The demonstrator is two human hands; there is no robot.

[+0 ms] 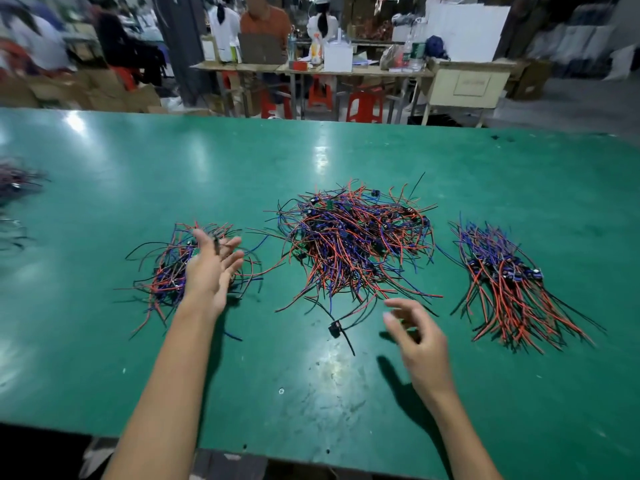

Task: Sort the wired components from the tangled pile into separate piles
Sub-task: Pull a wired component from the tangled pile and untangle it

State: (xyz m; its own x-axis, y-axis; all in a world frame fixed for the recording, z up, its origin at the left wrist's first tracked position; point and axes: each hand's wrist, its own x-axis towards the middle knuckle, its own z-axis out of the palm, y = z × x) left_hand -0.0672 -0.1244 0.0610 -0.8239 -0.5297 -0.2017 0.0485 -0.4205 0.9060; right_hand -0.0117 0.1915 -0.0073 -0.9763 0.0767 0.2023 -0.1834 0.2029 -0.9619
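A big tangled pile (356,237) of red, blue and black wired components lies mid-table. A smaller pile (166,268) sits to its left, and a combed pile (502,282) with wires running the same way lies to its right. My left hand (211,268) hovers over the left pile, fingers spread and straight, holding nothing. My right hand (415,330) hangs just above the table near the big pile's front edge, fingers loosely curled and empty. One loose black component (335,329) with a black wire lies between my hands.
The green table (311,393) stretches wide. More wire bundles (14,188) sit at the far left edge. Beyond the table stand workbenches (311,69), red stools (363,105) and seated people.
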